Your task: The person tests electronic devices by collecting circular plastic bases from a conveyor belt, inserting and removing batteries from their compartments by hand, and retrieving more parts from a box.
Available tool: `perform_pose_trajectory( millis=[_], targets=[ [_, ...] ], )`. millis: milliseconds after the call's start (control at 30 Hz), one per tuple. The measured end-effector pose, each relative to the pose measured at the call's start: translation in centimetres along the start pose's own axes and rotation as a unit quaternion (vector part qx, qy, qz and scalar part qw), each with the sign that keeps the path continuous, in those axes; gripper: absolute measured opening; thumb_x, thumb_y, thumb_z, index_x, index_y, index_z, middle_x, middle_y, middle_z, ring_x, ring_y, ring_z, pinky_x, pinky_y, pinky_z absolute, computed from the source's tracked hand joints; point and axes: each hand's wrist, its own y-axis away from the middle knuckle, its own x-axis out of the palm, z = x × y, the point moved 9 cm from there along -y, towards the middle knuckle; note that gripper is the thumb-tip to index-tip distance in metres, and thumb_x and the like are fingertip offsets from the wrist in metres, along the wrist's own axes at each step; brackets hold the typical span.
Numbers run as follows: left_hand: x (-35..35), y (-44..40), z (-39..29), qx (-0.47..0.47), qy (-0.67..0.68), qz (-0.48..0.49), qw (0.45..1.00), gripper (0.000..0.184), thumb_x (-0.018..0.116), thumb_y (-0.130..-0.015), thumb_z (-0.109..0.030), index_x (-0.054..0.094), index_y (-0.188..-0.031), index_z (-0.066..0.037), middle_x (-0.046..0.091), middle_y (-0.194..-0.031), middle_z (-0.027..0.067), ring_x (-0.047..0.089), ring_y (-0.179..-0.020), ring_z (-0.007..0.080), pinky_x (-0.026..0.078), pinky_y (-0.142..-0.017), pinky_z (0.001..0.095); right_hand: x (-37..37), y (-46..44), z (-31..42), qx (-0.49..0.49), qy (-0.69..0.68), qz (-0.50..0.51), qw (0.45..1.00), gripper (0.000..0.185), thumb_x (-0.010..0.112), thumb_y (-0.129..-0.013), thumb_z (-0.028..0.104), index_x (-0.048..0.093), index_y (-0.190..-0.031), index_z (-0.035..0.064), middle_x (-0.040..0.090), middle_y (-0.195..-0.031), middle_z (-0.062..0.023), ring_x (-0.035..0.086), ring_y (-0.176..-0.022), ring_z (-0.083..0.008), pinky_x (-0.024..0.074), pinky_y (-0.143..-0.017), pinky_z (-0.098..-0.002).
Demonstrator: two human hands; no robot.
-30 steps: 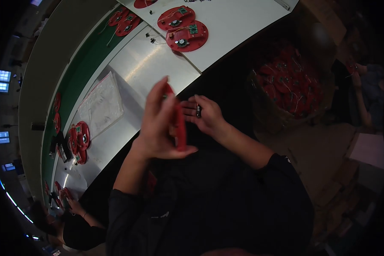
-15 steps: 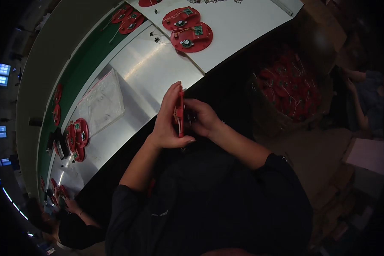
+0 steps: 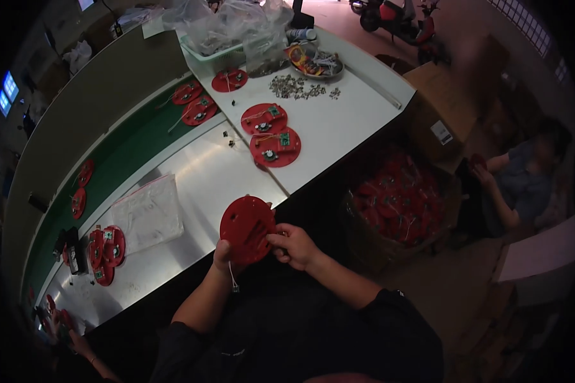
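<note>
A red round plastic plate (image 3: 247, 220) is held up over my lap, its slotted face turned to me. My left hand (image 3: 222, 255) grips its left and lower rim, thumb in front and the other fingers mostly hidden behind. At the lower right edge, my right hand (image 3: 294, 247) is closed with thumb and curled fingers pinching the rim. A white wire with a small connector (image 3: 235, 287) dangles below the plate. Whatever is mounted on the far face is hidden.
Similar red plates with circuit boards lie on the white table (image 3: 338, 131) and metal bench (image 3: 204, 166). A clear plastic bag (image 3: 148, 214) lies left. Small metal parts (image 3: 294, 87) are scattered at the back. A box of red plates (image 3: 399, 201) stands right; co-workers sit right and lower left.
The red plate has turned from edge-on to face-on. My right hand has moved from behind it to its lower right edge. The view has tilted up, showing more of the table's back.
</note>
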Motion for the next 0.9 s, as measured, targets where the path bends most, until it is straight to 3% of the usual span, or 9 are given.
perform_pose_trajectory(
  millis=[167,267,500,667,800,867,900],
  targets=[
    [-0.6,-0.1,0.8,-0.052,-0.01,0.001,0.999,0.093,0.07,-0.071,-0.044,0.024,-0.139,0.0,0.037,-0.138,0.0214,0.04,-0.126,0.0339,0.035,-0.104,0.0435,-2.0,1.3,2.0,-0.037,0.037,-0.053,0.997,0.02,0.063,-0.086,0.012,0.053,-0.1,0.0032,0.054,-0.075,-0.0016,0.043,-0.053,-0.0057,0.0309,-0.04,-0.018],
    [-0.3,-1.1,1.1,-0.052,-0.058,0.009,0.997,0.072,0.057,-0.083,-0.032,0.027,-0.135,0.008,0.038,-0.137,0.0224,0.041,-0.125,0.0322,0.031,-0.107,0.0418,-3.5,1.8,3.9,-0.078,0.038,-0.069,0.994,0.023,0.063,-0.085,0.009,0.053,-0.104,0.0025,0.054,-0.074,-0.0011,0.042,-0.052,-0.0054,0.0311,-0.041,-0.0183],
    [-0.5,-3.2,1.7,-0.111,-0.049,-0.002,0.993,0.063,0.054,-0.087,-0.027,0.03,-0.134,0.009,0.044,-0.132,0.0213,0.045,-0.122,0.0304,0.034,-0.105,0.0401,-3.5,2.8,7.9,-0.1,0.121,-0.033,0.987,0.021,0.062,-0.083,0.005,0.056,-0.103,0.0008,0.053,-0.071,0.0003,0.042,-0.05,-0.0048,0.0307,-0.041,-0.0186],
    [-2.2,-5.2,2.2,-0.122,-0.127,-0.016,0.984,0.049,0.046,-0.092,-0.018,0.034,-0.133,0.006,0.047,-0.129,0.018,0.05,-0.117,0.024,0.038,-0.101,0.0353,-5.3,2.5,11.1,-0.161,0.127,-0.119,0.972,0.017,0.061,-0.084,0.005,0.057,-0.1,0.0009,0.051,-0.066,0.0008,0.041,-0.049,-0.0044,0.0307,-0.041,-0.0188],
    [-2.3,-6.3,0.0,-0.012,-0.19,0.016,0.982,0.045,0.044,-0.092,-0.015,0.037,-0.132,0.004,0.05,-0.126,0.0178,0.052,-0.113,0.0228,0.041,-0.097,0.0346,-6.5,1.9,14.6,-0.173,0.131,-0.152,0.964,0.016,0.061,-0.084,0.006,0.057,-0.098,0.0001,0.051,-0.065,0.001,0.041,-0.048,-0.0046,0.0304,-0.041,-0.019],
    [-5.0,-6.0,-0.6,0.008,-0.206,-0.023,0.978,0.05,0.045,-0.093,-0.026,0.037,-0.132,0.004,0.051,-0.125,0.0206,0.054,-0.111,0.0276,0.043,-0.095,0.0389,-8.0,1.7,17.8,-0.219,0.123,-0.185,0.95,0.014,0.062,-0.083,0.006,0.058,-0.095,0.0001,0.051,-0.065,0.0009,0.042,-0.048,-0.0048,0.0303,-0.04,-0.019],
    [-6.0,-5.8,-0.9,0.01,-0.236,-0.06,0.97,0.046,0.045,-0.093,-0.025,0.04,-0.128,0.004,0.053,-0.119,0.0201,0.056,-0.106,0.0267,0.046,-0.09,0.0381,-8.3,1.8,19.6,-0.235,0.135,-0.211,0.939,0.011,0.062,-0.083,0.005,0.059,-0.092,0.0004,0.051,-0.064,0.0008,0.043,-0.047,-0.0048,0.0301,-0.039,-0.0187]
  ],
)
